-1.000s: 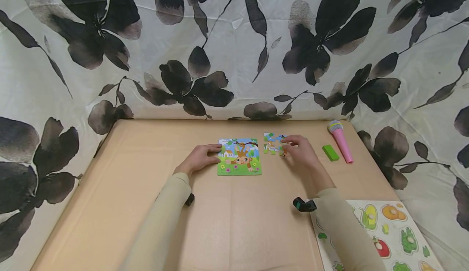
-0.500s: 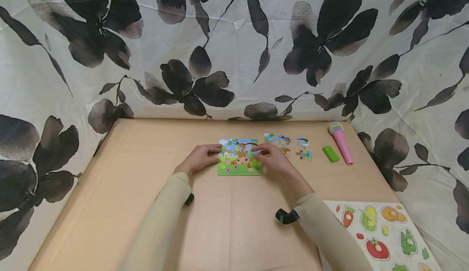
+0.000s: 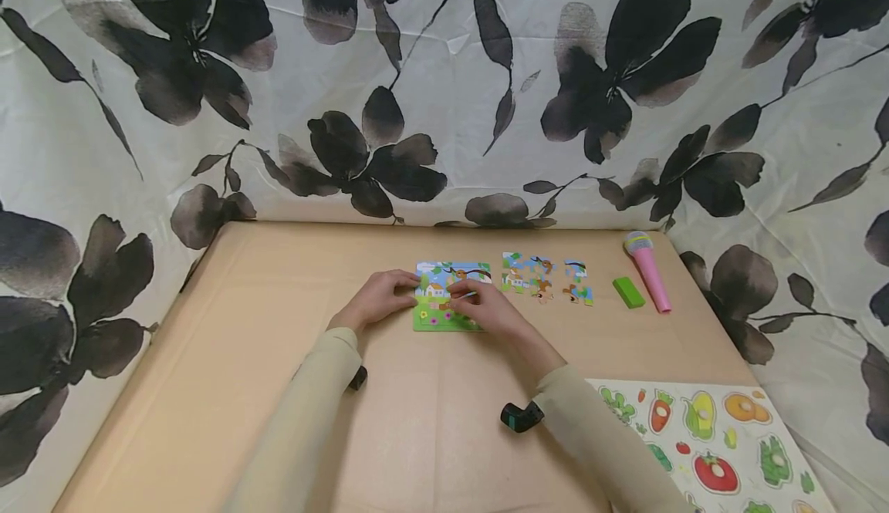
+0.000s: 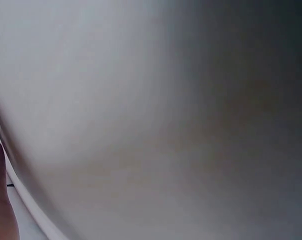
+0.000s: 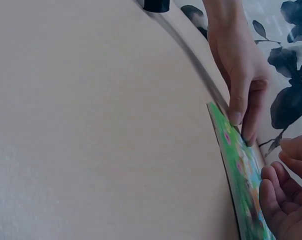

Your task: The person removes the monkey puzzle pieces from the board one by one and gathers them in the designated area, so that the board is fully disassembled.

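Note:
In the head view a square puzzle board (image 3: 425,322) with a monkey picture, houses and flowers lies on the table. My left hand (image 3: 377,298) holds the board's left edge. In the right wrist view that left hand's thumb and forefinger (image 5: 246,95) meet the board's edge. Over the middle of the board is my right hand (image 3: 486,306), thumb and forefinger pinched together at a small brownish puzzle piece (image 3: 443,305), mostly covered by the fingers. Its curled fingers (image 5: 271,197) hang close over the picture in the right wrist view. The left wrist view is mostly blurred table.
Several loose puzzle pieces (image 3: 542,266) lie in two rows right of the board. Beyond them are a green block (image 3: 628,292) and a pink toy microphone (image 3: 650,275). A vegetable-picture sheet (image 3: 746,440) lies at front right. A floral cloth (image 3: 458,58) hangs behind the table.
My right hand has moved left, from the loose pieces to the middle of the board, leaving those pieces uncovered. My left hand stays at the board's left edge.

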A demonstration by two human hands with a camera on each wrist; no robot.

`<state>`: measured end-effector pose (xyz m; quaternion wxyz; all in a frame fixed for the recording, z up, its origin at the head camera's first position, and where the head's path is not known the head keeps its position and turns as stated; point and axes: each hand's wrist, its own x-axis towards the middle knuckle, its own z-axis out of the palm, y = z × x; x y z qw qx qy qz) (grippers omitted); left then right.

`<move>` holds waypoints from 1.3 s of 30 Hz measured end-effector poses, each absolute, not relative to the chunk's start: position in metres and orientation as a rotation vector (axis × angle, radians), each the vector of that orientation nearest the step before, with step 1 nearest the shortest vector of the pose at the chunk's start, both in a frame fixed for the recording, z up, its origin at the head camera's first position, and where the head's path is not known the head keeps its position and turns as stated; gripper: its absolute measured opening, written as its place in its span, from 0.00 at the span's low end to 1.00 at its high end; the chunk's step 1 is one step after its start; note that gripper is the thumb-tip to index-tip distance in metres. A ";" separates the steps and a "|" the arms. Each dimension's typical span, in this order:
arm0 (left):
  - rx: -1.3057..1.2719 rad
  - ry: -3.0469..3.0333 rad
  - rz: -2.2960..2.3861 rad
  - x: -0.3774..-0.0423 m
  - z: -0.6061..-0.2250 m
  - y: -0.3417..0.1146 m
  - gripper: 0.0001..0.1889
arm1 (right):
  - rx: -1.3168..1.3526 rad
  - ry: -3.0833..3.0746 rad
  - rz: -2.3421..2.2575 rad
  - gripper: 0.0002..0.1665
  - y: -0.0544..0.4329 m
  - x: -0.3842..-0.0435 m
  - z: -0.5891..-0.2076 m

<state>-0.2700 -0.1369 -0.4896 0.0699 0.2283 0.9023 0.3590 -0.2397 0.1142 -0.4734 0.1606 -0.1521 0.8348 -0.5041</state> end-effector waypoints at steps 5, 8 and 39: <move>0.674 2.684 1.139 -0.268 -0.491 -0.135 0.18 | -0.421 2.341 -1.442 0.20 0.106 -0.241 -0.480; 0.643 2.678 1.189 -0.267 -0.491 -0.133 0.19 | -0.430 2.321 -1.456 0.20 0.101 -0.241 -0.482; 0.633 2.629 1.215 -0.262 -0.496 -0.137 0.21 | -0.389 2.485 -1.283 0.16 0.096 -0.244 -0.484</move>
